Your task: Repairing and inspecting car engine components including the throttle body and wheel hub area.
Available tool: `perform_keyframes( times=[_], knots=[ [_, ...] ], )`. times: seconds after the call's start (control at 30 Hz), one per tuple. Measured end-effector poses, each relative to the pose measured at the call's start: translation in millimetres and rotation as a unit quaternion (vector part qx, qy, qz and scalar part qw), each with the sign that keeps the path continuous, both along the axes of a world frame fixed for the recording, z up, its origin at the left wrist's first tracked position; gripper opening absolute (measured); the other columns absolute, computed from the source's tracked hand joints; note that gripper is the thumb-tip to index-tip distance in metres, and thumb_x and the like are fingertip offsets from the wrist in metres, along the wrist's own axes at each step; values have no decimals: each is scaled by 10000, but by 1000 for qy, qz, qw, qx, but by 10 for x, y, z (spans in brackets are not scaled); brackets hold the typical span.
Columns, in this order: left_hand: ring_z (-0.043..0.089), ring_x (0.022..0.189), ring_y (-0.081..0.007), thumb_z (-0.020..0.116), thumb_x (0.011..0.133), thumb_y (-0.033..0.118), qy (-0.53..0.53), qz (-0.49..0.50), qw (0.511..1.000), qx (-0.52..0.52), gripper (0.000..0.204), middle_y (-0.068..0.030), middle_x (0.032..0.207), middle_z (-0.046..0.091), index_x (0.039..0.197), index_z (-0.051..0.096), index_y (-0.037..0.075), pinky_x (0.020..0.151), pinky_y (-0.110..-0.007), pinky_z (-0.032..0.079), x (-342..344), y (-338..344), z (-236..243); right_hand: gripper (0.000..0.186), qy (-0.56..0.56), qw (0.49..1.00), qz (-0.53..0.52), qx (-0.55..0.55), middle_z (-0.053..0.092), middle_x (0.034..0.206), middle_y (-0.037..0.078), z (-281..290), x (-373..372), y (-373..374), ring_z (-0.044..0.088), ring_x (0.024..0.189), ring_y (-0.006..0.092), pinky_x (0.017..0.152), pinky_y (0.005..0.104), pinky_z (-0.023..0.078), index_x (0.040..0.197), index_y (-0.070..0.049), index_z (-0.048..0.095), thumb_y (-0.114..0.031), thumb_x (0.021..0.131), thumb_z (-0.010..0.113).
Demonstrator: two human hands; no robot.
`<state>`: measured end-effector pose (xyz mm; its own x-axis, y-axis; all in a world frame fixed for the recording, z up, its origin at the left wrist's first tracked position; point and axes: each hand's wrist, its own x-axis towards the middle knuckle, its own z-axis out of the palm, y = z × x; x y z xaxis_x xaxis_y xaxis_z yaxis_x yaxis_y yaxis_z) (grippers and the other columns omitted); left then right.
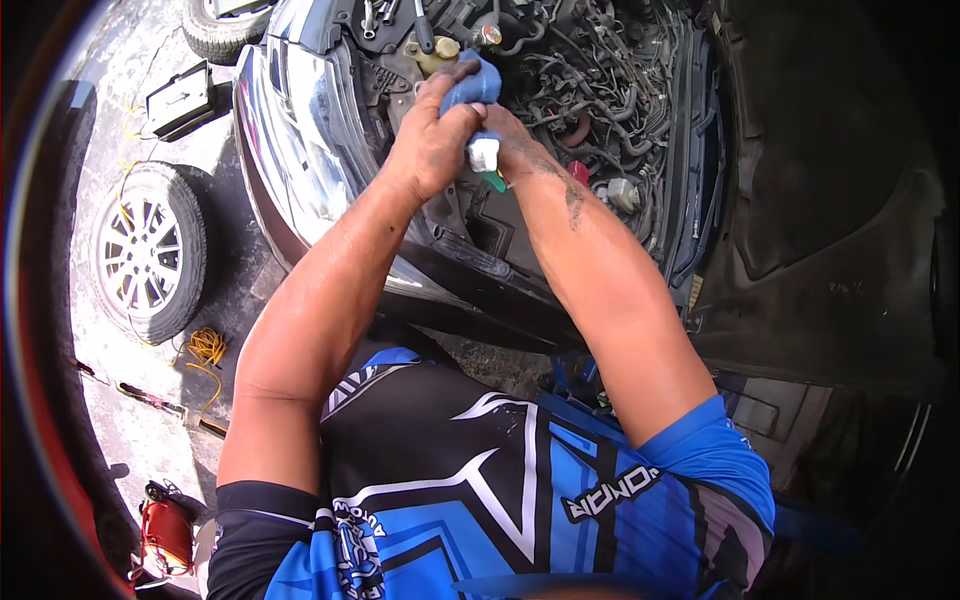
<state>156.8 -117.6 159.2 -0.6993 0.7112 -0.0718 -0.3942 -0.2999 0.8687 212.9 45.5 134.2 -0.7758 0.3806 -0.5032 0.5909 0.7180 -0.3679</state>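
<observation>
A blue cloth point(478, 85) is bunched between my two hands over the front of an open engine bay point(590, 90). My left hand point(437, 135) is closed around it, with the thumb pressed across the cloth. My right hand point(508, 135) meets it from the other side; the cloth and my left hand hide its fingers. Dark grime marks my right wrist and forearm. Below my left thumb a white piece point(483, 153) sticks out; I cannot tell if it belongs to the cloth. Just past the hands is a yellowish reservoir point(432, 56) with a cap.
Tools, one a dark-handled one point(424, 32), lie at the bay's front edge beside the headlight point(300, 130). On the floor at left are a loose wheel point(150, 250), a black tray-like box point(180, 100), a coiled yellow cord point(207, 346) and a red object point(167, 537).
</observation>
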Motion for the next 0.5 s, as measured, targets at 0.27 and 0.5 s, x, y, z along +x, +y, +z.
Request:
perform_keyframes(
  times=[0.27, 0.5],
  knots=[
    [541, 1185, -349, 577, 823, 439, 428, -243, 835, -246, 467, -172, 1144, 655, 1103, 692, 83, 1041, -611, 286, 606, 92, 916, 182, -35, 887, 250, 386, 659, 1065, 124, 524, 201, -846, 646, 1009, 295, 841, 465, 519, 982, -92, 663, -198, 855, 587],
    [642, 1005, -314, 566, 857, 438, 350, -209, 898, -164, 448, -136, 1003, 703, 1041, 693, 50, 891, -361, 474, 588, 229, 980, 266, -304, 898, 152, 280, 587, 1284, 101, 952, 286, -798, 521, 1247, 268, 1002, 429, 434, 1058, -133, 691, -260, 841, 603]
  ],
)
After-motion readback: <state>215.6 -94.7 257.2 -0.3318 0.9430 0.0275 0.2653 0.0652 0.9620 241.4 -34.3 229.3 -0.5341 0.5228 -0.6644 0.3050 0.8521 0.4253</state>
